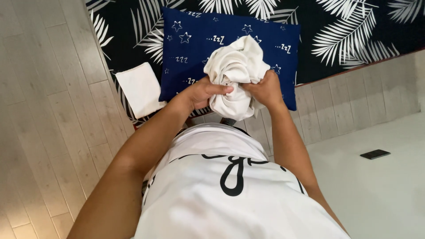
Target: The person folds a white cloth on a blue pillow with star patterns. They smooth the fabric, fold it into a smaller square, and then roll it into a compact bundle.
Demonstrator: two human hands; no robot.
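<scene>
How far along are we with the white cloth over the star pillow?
Done: one folded white cloth lies flat beside the blue star pillow. In hand: the left hand and right hand both grip a bunched white cloth. Left: it is crumpled, not yet folded.

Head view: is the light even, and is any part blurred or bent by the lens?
Head view: soft, even light, without hard shadows or glare; the crumpled white cloth held by both hands and the dark blue star-printed pillow are sharp; the pale floor planks lean and curve toward the edges, a wide-lens distortion.
</scene>
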